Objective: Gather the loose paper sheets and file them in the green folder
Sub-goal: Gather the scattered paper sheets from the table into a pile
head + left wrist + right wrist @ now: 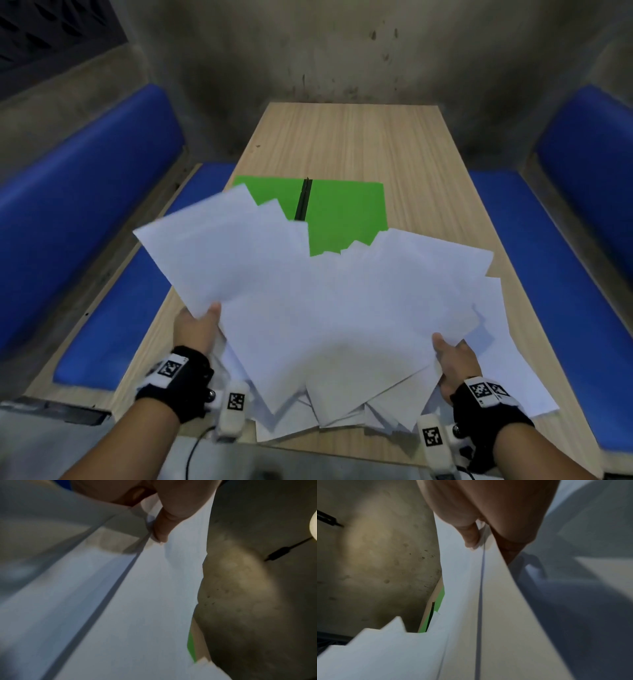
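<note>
Holding the paper sheets up off the table, you have one side of the messy fan in each hand. Your left hand pinches the left edge, with the thumb on top, and your right hand pinches the right edge the same way. Each wrist view shows a thumb pressed down on white paper, so both grips are closed on the sheets. A few more sheets lie flat on the table under the lifted ones, near your side. The green folder lies open and flat on the table, straight ahead of your hands, past the far tips of the sheets. Its dark spine runs away from you, so its long fold points the same way you are facing. The folder sits a bit closer to your left hand than to your right. The sheets stick out at many angles, so I think you should square them up first, then carry them forward onto the folder.
</note>
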{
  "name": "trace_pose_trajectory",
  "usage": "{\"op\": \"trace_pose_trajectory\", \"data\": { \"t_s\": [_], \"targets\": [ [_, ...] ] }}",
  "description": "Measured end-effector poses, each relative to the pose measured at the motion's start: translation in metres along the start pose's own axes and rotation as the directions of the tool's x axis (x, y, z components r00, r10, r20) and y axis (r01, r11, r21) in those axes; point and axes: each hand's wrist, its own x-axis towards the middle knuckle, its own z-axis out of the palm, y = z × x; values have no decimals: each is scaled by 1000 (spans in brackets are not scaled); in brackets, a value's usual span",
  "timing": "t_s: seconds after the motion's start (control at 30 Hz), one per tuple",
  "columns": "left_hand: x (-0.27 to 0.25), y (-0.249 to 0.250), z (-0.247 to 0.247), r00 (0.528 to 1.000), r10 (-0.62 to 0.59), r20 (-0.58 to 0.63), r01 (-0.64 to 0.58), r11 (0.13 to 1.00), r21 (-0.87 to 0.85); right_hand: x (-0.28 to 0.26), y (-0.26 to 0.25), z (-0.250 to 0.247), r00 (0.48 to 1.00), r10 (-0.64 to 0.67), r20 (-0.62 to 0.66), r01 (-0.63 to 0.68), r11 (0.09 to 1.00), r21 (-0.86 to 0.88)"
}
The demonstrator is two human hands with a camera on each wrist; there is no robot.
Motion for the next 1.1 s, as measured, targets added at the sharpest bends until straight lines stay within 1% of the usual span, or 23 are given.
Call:
{"op": "trace_pose_trajectory", "data": {
  "t_s": [0.07,0.13,0.2,0.23,0.3,0.33,0.4,0.47,0.53,0.6,0.7,0.73,0.77,0.83,0.87,0.9,0.93,0.97,1.0,1.03,1.1],
  "targets": [
    [6,35,-13,993,105,-44,-106,994,-17,-7,-7,-7,999,-36,15,36,999,13],
    [7,70,-21,978,198,-61,-201,978,-46,-12,-15,-11,997,-62,34,61,998,29],
    [2,98,-24,961,275,-13,-275,958,-84,-14,-20,-14,996,-81,41,80,996,35],
    [-1,107,-22,953,300,46,-294,950,-105,-14,-23,-14,995,-92,40,91,996,26],
    [-8,112,-12,932,301,204,-283,953,-111,-15,-30,-15,991,-123,44,122,992,28],
    [-12,109,-3,914,286,289,-264,958,-113,-15,-34,-14,987,-149,53,147,989,28],
    [-19,96,18,872,215,440,-188,977,-103,-19,-45,-10,975,-201,94,199,980,28],
    [-27,80,41,832,132,538,-111,991,-71,-19,-54,-4,959,-252,132,244,967,74],
    [-31,65,59,821,77,566,-63,997,-44,-22,-63,0,937,-291,195,270,954,130],
    [-35,58,74,820,51,570,-41,999,-31,-26,-72,4,899,-343,271,308,937,165],
    [-42,56,85,804,85,589,-34,995,-97,-36,-79,6,852,-394,346,339,917,210],
    [-45,58,86,794,103,600,-37,992,-121,-39,-81,6,849,-408,335,353,911,215],
    [-48,60,86,779,112,617,-37,990,-134,-42,-83,7,851,-435,296,388,899,205],
    [-55,65,84,725,138,675,-62,989,-136,-51,-87,8,844,-479,241,431,873,228],
    [-58,67,83,709,159,687,-86,987,-139,-57,-90,9,839,-499,217,447,859,249],
    [-64,70,82,708,190,680,-105,981,-165,-63,-92,9,832,-510,218,444,849,287],
    [-70,74,81,723,223,654,-112,972,-208,-70,-96,10,828,-524,201,445,831,335],
    [-76,79,79,738,267,619,-127,957,-261,-74,-99,11,814,-552,183,455,801,390],
    [-81,84,77,752,316,579,-159,939,-306,-80,-103,12,778,-611,149,508,751,422],
    [-87,88,76,763,364,533,-208,920,-331,-86,-106,14,724,-681,112,587,692,420],
    [-94,92,74,776,452,440,-304,880,-366,-98,-110,16,572,-817,74,741,553,381]
  ]
}}
